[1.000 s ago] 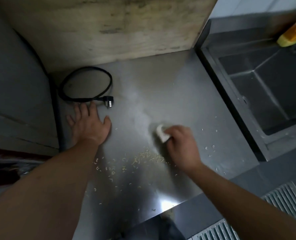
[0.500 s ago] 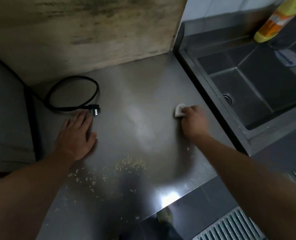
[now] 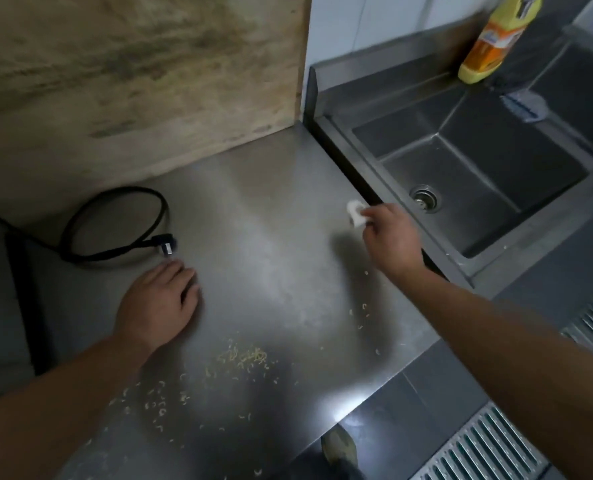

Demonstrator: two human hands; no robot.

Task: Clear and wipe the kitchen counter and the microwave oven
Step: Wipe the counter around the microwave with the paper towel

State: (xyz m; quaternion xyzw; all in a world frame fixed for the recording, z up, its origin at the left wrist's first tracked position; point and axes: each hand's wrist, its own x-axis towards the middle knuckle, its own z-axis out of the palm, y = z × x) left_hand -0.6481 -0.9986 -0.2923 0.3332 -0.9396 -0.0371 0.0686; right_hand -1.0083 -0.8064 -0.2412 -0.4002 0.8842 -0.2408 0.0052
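- My right hand is out at the counter's right edge, beside the sink; its fingers are curled round a small white wad, pinching it.
- I can't tell whether the wad touches the steel or sits just above it.
- My left hand rests on the steel counter, fingers loosely bent against the surface, with nothing in it.
- Just beyond its fingertips lies the black plug, and its cord loops in a ring toward the back left.
- Pale noodle crumbs lie heaped on the counter between my two forearms, nearer me than either hand.
- More bits lie scattered toward the near-left edge, and a few under my right wrist.
- A worn wooden board stands upright along the back of the counter.
- A yellow and orange bottle stands on the ledge behind the sink.
- The sink's drain shows near the middle of the basin.
- A slatted floor grate runs along the lower right.
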